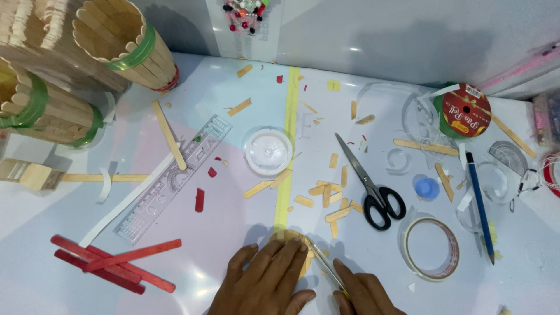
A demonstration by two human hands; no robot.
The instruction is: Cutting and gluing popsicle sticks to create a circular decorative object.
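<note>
Pressing flat and open, the left hand [265, 280] pins a small round craft-stick piece [291, 239] at the table's near edge. Just beside it, the right hand [364, 294] grips a thin blade-like tool [326, 265], its long axis slanting up-left toward that piece.

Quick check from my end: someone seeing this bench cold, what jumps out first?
Probably the two hands at the bottom edge: the left hand lies flat on a small piece of wooden sticks, and the right hand holds a thin tool against it. Next, the black-handled scissors amid scattered stick offcuts mid-table, and the red sticks lower left.
</note>
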